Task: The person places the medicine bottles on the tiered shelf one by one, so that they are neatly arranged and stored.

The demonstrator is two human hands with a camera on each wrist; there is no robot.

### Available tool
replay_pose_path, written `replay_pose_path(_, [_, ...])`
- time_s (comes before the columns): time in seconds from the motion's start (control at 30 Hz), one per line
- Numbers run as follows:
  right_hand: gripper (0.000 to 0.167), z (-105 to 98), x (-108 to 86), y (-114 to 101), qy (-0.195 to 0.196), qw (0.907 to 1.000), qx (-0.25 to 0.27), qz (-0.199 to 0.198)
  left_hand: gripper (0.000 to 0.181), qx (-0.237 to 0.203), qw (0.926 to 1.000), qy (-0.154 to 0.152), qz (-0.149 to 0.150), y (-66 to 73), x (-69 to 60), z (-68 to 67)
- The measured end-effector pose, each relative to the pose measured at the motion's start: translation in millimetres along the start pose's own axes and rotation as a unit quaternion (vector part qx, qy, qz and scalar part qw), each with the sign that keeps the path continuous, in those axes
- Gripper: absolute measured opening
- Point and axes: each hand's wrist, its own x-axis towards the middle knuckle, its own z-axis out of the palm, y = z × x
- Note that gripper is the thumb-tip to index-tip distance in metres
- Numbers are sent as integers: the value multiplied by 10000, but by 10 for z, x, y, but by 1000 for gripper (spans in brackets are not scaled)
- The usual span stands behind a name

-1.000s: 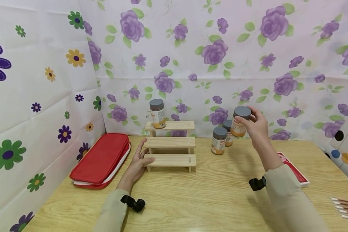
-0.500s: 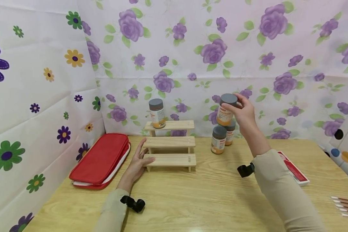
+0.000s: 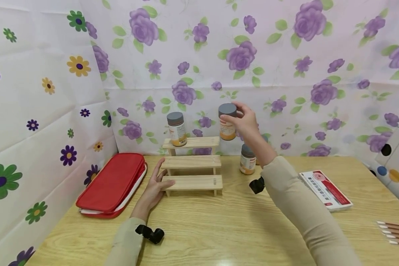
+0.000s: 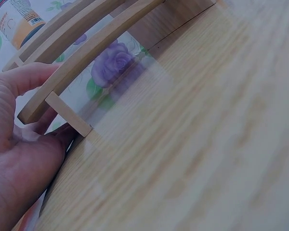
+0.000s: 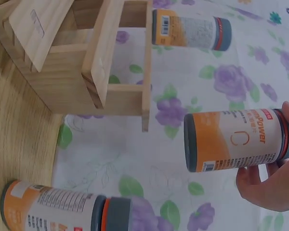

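A pale wooden three-step stand (image 3: pixel 193 162) is on the table. My left hand (image 3: pixel 153 190) holds its left end, with the thumb over the lowest step (image 4: pixel 77 72) and the other fingers along the side. Up in the air, right of the top step, my right hand (image 3: pixel 247 122) grips a supplement bottle (image 3: pixel 227 130) by its grey lid; the bottle is upright and has an orange-and-white label. A matching bottle (image 3: pixel 177 131) stands on the top step's left part. On the table, right of the stand, is another such bottle (image 3: pixel 247 162), with one more mostly hidden behind my right forearm.
A red zipped case (image 3: pixel 111 183) lies left of the stand. To the right are a white-and-red flat box (image 3: pixel 326 190) and several brown sticks with white tips (image 3: pixel 397 232) at the table's edge. Flowered cloth (image 3: pixel 239 59) hangs behind and at the left.
My right hand has carried the bottle leftward and higher, from above the other bottles to near the stand's top step. My left hand stays on the stand.
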Motion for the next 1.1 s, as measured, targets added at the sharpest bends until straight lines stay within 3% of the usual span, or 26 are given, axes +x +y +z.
replay_pose_path(0.13, [69,151,17,-12,-210,9998,16,-25,97,15,9999,-118,15,11,12,13])
replay_pose_path(0.27, [69,333,45,-2,-384,9992,59,-25,98,160,9999,-22,-6,22,-33,-18])
replay_pose_path(0.53, [69,601,109,39,-403,9991,122,72,98,233,9997,-73,39,30,-47,-48])
replay_pose_path(1.1, [68,787,219,161,-399,9984,259,301,98,161,9999,-61,2,8,-4,-18])
